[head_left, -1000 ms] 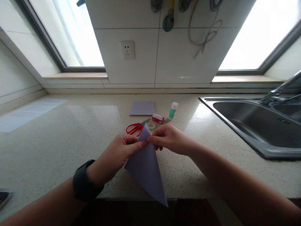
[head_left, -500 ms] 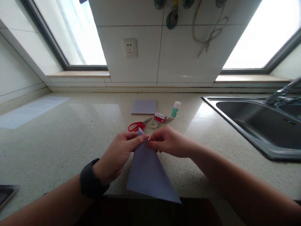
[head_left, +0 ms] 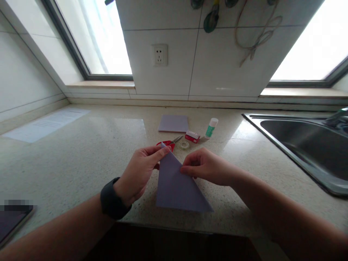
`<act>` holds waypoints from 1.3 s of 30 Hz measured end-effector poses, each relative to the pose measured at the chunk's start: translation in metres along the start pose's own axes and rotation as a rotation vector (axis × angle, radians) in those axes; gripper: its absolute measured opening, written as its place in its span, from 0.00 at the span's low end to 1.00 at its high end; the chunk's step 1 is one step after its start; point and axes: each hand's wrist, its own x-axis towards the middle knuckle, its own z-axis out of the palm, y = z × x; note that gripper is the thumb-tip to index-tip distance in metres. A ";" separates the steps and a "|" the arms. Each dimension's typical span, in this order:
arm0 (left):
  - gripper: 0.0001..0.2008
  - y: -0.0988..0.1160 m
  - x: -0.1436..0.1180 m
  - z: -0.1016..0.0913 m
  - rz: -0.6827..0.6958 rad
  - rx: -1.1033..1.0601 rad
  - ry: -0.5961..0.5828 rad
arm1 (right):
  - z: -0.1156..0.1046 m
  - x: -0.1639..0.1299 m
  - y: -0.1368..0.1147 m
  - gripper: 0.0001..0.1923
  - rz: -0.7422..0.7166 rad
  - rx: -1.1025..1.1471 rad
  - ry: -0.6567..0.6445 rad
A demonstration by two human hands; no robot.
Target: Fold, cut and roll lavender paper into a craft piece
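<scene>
A sheet of pale purple paper [head_left: 178, 192], folded into a triangle, is held between my two hands over the counter's front part. My left hand [head_left: 145, 163] pinches its pointed top, thumb in front and fingers behind. Partway down the slanting right edge, my right hand [head_left: 202, 166] grips the paper between thumb and fingertips. Just beyond the paper's tip lie red-handled scissors [head_left: 172, 142], partly hidden by the left hand and paper. A small roll of clear tape [head_left: 184, 145] rests beside the blades.
Behind the scissors lies a stack of purple paper [head_left: 173, 123]. A red and white box [head_left: 192, 136] and an upright glue stick [head_left: 211, 128] stand to its right. A printed sheet [head_left: 49, 123] and a phone [head_left: 16, 221] are at left, a steel sink [head_left: 301, 145] at right.
My right hand has slid down the paper's right edge, away from the left hand at the tip. The paper's lower edge sits higher in view, and the camera has turned slightly left.
</scene>
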 end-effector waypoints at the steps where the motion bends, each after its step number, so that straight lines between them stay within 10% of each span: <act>1: 0.14 0.001 0.000 -0.001 0.011 0.015 0.010 | 0.000 0.000 0.001 0.15 0.002 -0.004 0.002; 39: 0.11 0.006 -0.005 0.001 0.109 -0.057 0.063 | 0.001 -0.003 0.001 0.18 -0.006 -0.034 0.036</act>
